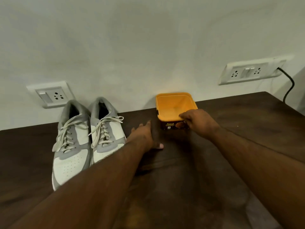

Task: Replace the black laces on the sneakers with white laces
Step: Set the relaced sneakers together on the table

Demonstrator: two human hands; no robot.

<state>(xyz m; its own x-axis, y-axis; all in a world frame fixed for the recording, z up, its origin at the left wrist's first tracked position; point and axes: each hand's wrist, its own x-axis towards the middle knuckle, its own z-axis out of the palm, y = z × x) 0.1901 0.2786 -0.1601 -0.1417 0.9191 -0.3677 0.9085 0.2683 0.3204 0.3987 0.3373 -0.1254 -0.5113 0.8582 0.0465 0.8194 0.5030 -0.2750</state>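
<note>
Since both shoes already look done, here's the rundown, biggest thing first:

Worktop: dark brown wooden worktop [214,162] running along a pale wall, carrying everything below.

Sneakers: pair of grey-and-white low-top sneakers [74,142] side by side at the left, heels toward the wall, toes toward the person. Both are threaded with off-white flat laces [102,129] right up the eyelets, ends lying loose over the tongues. No black laces visible anywhere.

Tub: open yellow square plastic tub [175,104] with a dark printed label, near the wall and well apart from the sneakers. What shows of the inside looks empty; the near corner is hidden by the hand.

Left hand: left hand [145,136] resting flat on the worktop between sneakers and tub, fingers straight and spread, holding nothing.

Right hand: right hand [196,123] at the tub's near rim, its grip pinched on the edge, fingertips curled over it.

Progress guess: swap looks basically finished. Maybe tying the bows and tidying the tub is all that's left.
</note>
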